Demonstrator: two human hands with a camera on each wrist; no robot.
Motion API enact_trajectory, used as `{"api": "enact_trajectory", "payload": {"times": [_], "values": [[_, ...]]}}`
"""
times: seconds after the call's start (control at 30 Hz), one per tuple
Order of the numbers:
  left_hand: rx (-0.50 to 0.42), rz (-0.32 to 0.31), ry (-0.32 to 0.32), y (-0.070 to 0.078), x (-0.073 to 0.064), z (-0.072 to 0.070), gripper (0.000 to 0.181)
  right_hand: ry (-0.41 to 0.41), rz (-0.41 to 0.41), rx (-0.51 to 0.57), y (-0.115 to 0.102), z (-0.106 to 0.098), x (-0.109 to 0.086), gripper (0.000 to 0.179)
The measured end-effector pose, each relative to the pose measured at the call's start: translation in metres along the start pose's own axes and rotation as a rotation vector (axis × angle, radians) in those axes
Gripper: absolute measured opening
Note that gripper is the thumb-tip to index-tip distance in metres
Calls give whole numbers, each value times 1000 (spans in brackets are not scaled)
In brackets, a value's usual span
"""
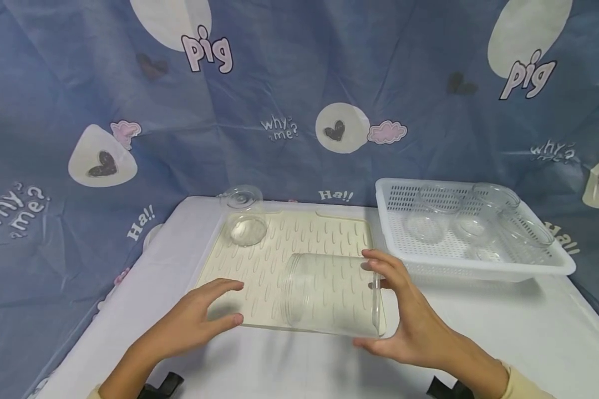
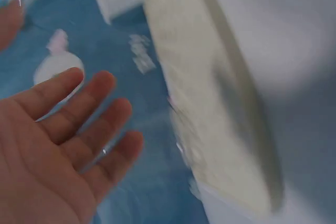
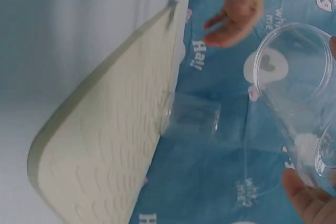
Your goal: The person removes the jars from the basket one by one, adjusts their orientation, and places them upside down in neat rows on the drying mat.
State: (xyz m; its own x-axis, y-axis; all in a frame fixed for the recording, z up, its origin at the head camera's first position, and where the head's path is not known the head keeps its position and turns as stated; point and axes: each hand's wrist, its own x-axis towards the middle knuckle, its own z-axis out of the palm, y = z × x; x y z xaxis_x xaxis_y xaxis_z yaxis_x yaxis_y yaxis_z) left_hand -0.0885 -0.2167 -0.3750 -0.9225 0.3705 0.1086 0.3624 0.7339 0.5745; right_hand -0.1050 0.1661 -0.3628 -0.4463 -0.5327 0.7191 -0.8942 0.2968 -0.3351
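A clear cylindrical jar (image 1: 334,293) lies sideways in the air over the near right part of a cream, textured mat (image 1: 309,227), its ridged end facing left. The right hand (image 1: 414,321) has it in its grip, fingers and thumb curled round the right end. The left hand (image 1: 192,321) hangs just left of the jar, apart from it, its grip slack and holding nothing, thumb and fingers spread. A smaller clear container (image 1: 248,221) stands upright at the mat's far left corner. On the far right of the white bench (image 1: 299,360), a white perforated basket (image 1: 429,266) holds several clear containers (image 1: 474,221). Blue printed cloth (image 1: 279,83) hangs behind.
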Motion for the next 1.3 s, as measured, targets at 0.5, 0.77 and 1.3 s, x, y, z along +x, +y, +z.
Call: {"api": "enact_trajectory", "payload": {"times": [0.5,0.77,1.3], "values": [[238,-167,-87,-54,9,5,85,32,-16,-194,17,-41,-1,92],[203,-197,-153,-61,18,10,88,-2,52,-262,24,-49,-3,96],[228,-295,-230,-62,33,10,94,-133,237,-354,41,-45,34,120]]}}
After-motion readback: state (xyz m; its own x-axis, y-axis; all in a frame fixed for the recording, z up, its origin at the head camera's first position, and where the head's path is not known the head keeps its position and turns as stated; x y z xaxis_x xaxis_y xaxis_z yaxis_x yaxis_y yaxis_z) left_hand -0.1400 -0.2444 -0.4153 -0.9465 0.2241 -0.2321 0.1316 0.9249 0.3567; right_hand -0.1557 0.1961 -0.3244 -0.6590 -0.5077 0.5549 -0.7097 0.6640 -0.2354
